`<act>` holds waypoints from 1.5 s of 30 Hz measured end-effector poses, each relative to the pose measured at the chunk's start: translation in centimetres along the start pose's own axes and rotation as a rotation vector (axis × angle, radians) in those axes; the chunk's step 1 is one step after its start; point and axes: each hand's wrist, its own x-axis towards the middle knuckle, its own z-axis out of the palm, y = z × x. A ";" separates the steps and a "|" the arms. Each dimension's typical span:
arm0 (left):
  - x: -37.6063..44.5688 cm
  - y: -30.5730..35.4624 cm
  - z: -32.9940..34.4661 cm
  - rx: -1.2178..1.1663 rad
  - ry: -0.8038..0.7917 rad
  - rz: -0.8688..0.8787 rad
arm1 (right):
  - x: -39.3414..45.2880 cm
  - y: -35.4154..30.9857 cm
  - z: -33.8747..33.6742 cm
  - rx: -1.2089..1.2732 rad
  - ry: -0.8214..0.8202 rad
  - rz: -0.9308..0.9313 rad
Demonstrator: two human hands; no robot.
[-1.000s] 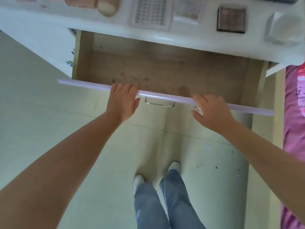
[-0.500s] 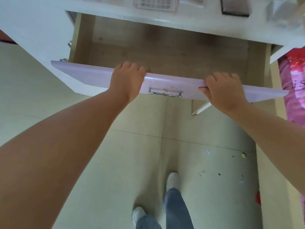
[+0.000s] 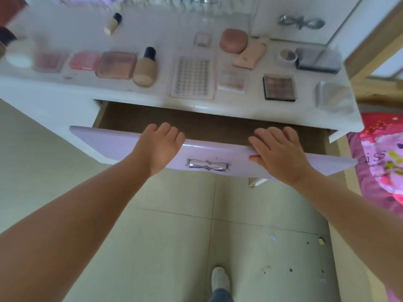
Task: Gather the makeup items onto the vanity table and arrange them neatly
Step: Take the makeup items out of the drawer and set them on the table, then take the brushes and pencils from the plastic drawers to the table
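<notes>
- While the drawer (image 3: 122,142) is standing partly open at mid-frame, the white bench (image 3: 65,92) above it is carrying the makeup items in rows across the upper half of the frame.
- At the upper left, pink compacts (image 3: 116,65) are lying side by side, with a foundation bottle (image 3: 145,68) lying just to their right and a smaller bottle (image 3: 113,23) sitting farther back.
- Left of centre, the left hand (image 3: 160,147) is resting on the drawer's top edge, fingers curling over it into the opening.
- At centre, a clear lash tray (image 3: 193,78) is lying flat near the bench's front edge; below it a silver bow handle (image 3: 207,166) is showing on the drawer front.
- Right of centre, the right hand (image 3: 277,153) is gripping the same edge, fingers over the top and thumb under the front.
- Toward the upper right, a pink case (image 3: 233,40), a pink phone (image 3: 250,54) and a dark eyeshadow palette (image 3: 279,87) are sitting on the bench.
- At the far right, a pink bedcover (image 3: 383,162) is showing.
</notes>
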 end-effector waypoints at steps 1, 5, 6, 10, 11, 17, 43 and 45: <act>0.6 -0.4 -0.2 0.001 0.010 -0.014 | 0.6 0.4 0.1 0.007 -0.020 0.009; 4.2 -1.7 -1.0 -0.049 0.079 -0.154 | 3.8 2.0 0.9 0.023 -0.119 0.112; 5.1 -1.9 -1.1 -0.063 0.091 -0.189 | 4.5 2.3 1.2 0.031 -0.147 0.141; 7.5 -2.1 -0.1 -0.108 0.119 -0.193 | 5.3 3.2 3.2 0.077 -0.136 0.178; 7.6 -2.0 0.2 -0.113 0.125 -0.205 | 5.1 3.2 3.6 0.085 -0.128 0.184; 6.9 -2.0 -0.5 -0.526 0.055 -0.353 | 6.1 1.4 2.0 0.403 -0.243 0.308; -58.8 15.8 -24.0 -0.459 -0.447 -1.802 | 0.6 -41.1 -43.7 0.627 -0.247 -0.976; -64.0 21.3 -27.0 -0.415 -0.506 -1.948 | -4.7 -45.5 -48.2 0.641 -0.219 -1.089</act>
